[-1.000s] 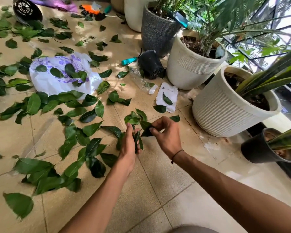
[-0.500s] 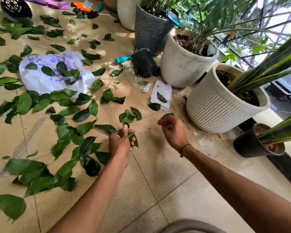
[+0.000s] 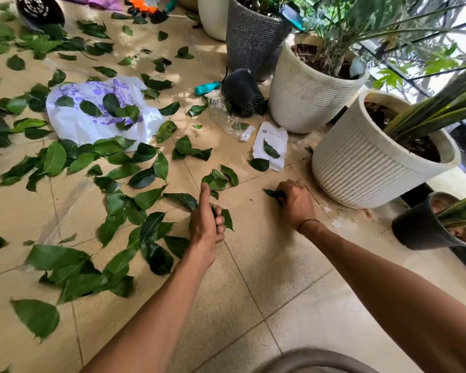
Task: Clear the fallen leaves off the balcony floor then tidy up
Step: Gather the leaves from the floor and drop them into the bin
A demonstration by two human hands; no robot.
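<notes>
Left hand (image 3: 206,224) gripping leaves (image 3: 226,220), white packet (image 3: 271,146) logo illegible

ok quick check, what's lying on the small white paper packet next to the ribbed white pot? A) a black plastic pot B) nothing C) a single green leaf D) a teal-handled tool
C: one dark green leaf lies on the small white paper packet, which sits on the floor tiles just left of the ribbed white pot.
</notes>
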